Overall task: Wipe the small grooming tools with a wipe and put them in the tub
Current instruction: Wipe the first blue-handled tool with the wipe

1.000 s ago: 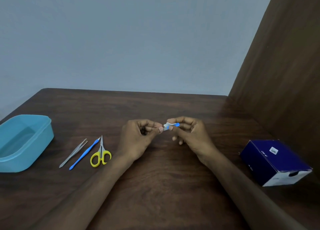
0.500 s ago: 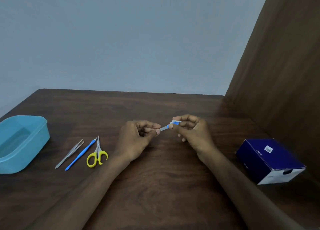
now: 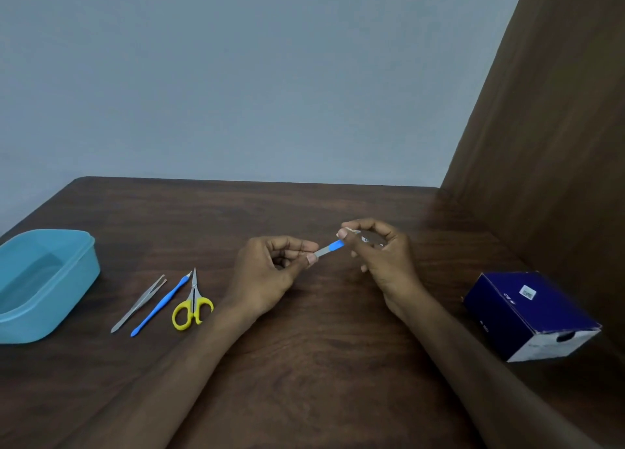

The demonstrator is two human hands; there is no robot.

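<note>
Table [image 3: 304, 364]: dark wood grain, low sheen. Tub [image 3: 67, 279]: smooth translucent blue plastic. Tweezers [image 3: 138, 303]: bare matt metal. Scissors [image 3: 192, 305]: metal blades, glossy yellow plastic handles. Box [image 3: 527, 313]: smooth navy card.

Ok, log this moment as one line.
left hand: pinches metal end of small blue-handled tool | right hand: wipes handle with white wipe | light-blue plastic tub: no tools visible

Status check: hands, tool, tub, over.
Left hand pinches the blue-handled tool, right hand wipes it. Tub holds no tools. Tweezers, blue stick, scissors waiting.
</note>
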